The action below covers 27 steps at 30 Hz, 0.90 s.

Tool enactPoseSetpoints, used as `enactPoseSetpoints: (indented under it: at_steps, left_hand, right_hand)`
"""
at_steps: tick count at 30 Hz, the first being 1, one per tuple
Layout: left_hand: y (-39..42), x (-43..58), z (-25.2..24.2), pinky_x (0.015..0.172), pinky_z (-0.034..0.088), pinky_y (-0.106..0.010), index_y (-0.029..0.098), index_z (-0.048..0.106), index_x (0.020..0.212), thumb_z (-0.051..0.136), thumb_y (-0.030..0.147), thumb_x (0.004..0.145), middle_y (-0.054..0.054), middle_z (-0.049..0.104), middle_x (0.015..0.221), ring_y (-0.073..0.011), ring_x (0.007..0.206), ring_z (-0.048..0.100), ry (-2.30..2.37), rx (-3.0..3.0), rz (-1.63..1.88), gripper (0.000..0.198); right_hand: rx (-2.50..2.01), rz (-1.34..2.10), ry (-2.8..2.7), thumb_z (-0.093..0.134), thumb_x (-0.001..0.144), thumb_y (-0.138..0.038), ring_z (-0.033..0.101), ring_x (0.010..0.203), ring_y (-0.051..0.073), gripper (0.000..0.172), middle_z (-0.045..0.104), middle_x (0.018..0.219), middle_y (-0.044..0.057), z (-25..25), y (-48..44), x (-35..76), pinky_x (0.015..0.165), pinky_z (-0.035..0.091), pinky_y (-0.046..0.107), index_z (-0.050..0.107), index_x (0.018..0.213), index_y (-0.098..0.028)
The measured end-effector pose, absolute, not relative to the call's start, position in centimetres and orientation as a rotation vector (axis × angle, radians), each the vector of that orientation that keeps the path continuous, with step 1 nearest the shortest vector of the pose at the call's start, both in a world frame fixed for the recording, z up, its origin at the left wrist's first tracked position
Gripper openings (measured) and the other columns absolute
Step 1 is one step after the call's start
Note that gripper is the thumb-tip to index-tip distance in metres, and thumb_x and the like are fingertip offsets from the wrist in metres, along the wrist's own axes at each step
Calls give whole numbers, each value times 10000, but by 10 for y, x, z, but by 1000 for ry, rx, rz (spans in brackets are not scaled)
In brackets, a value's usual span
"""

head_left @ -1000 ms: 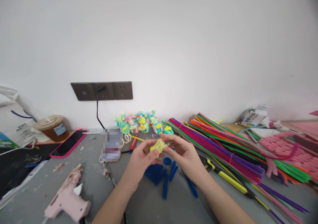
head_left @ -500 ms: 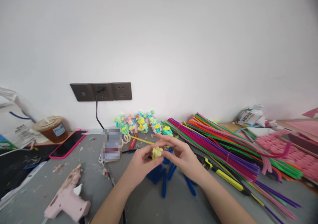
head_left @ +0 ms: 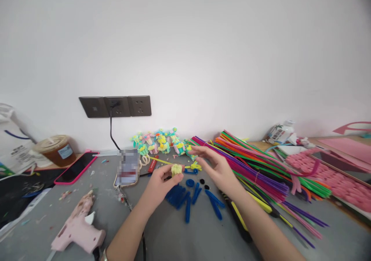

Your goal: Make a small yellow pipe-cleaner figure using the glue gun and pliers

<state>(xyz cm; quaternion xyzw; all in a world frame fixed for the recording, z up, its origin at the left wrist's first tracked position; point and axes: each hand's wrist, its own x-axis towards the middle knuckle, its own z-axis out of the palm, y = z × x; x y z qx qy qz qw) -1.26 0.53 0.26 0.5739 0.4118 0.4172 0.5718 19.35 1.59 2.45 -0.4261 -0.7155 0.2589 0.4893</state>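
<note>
A small, pale yellow, bumpy piece (head_left: 176, 170) sits pinched between the thumb and fingers of my left hand (head_left: 160, 183); its exact kind is unclear. My right hand (head_left: 216, 170) is apart from it, fingers spread and holding nothing, above the table. Nearest its fingertips are yellow looped pipe-cleaner pieces (head_left: 196, 165). Below and between the hands lie several blue pipe-cleaner pieces (head_left: 188, 209), a blue coil (head_left: 190, 183) and two small black discs (head_left: 202, 181). Finished-looking pastel pipe-cleaner figures (head_left: 162, 140) stand in a group by the wall.
Bundles of coloured pipe cleaners (head_left: 252, 168) spread across the right, with a yellow-and-black tool (head_left: 239, 218) under my right forearm. At left are a pink glue gun (head_left: 79, 230), a pink-edged phone (head_left: 77, 168), a drink cup (head_left: 56, 149) and another phone (head_left: 127, 168) on a cable.
My right hand has let go of the yellow piece and moved away to the right, its fingers opening. The left hand keeps the piece. The view has shifted slightly.
</note>
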Motion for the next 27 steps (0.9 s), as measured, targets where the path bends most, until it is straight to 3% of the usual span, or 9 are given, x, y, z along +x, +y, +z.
enactPoseSetpoints:
  at_steps: [5, 9, 11, 17, 20, 24, 27]
  left_hand:
    - [7, -13, -2, 726, 500, -275, 166, 710, 1105, 702, 431, 777, -99, 719, 1048, -228, 936, 632, 998, 1339, 1011, 421]
    - [6, -10, -4, 679, 496, -254, 156, 707, 1035, 709, 418, 768, -78, 718, 942, -196, 830, 643, 957, 1340, 1019, 374]
    - [4, -8, -4, 674, 502, -253, 152, 703, 995, 714, 409, 766, -70, 714, 911, -183, 790, 645, 917, 1331, 1013, 344]
    - [4, -9, -3, 645, 509, -245, 151, 711, 957, 751, 360, 733, -47, 695, 851, -147, 700, 615, 882, 1353, 996, 309]
    - [6, -9, -4, 613, 508, -240, 150, 703, 951, 748, 365, 732, -32, 667, 795, -149, 688, 606, 897, 1342, 1009, 310]
    - [8, -8, -6, 577, 514, -240, 152, 677, 939, 741, 384, 724, -41, 655, 821, -177, 746, 619, 913, 1322, 1040, 323]
    - [8, -7, -7, 542, 502, -228, 159, 646, 912, 720, 410, 741, -40, 648, 817, -188, 765, 625, 933, 1344, 1080, 312]
  right_hand:
    - [-1795, 285, -1917, 525, 852, -442, 694, 811, 287, 313, 721, 910, 129, 0, -16, 258, 710, 541, 399, 662, 935, -173]
    - [-2076, -19, -2036, 606, 748, -609, 673, 900, 385, 676, 681, 1069, 192, -32, -65, 280, 738, 536, 476, 620, 1227, -133]
    - [-2100, -127, -2042, 626, 725, -591, 663, 923, 400, 764, 674, 1076, 201, -38, -78, 276, 781, 530, 498, 572, 1310, -103]
    - [-2118, -162, -2012, 610, 640, -288, 668, 859, 349, 606, 680, 955, 172, -27, -71, 275, 752, 537, 434, 620, 1206, -74]
    - [-2034, 1, -2010, 573, 634, -271, 678, 898, 332, 516, 694, 992, 155, -20, -70, 295, 770, 545, 414, 639, 1123, -123]
    - [-1894, 318, -2008, 563, 676, -272, 712, 932, 286, 498, 715, 1095, 107, -10, -78, 309, 745, 571, 335, 606, 1167, -202]
    - [-1843, 233, -1920, 526, 736, -302, 707, 989, 294, 530, 708, 1152, 121, -3, -77, 296, 763, 574, 342, 540, 1253, -185]
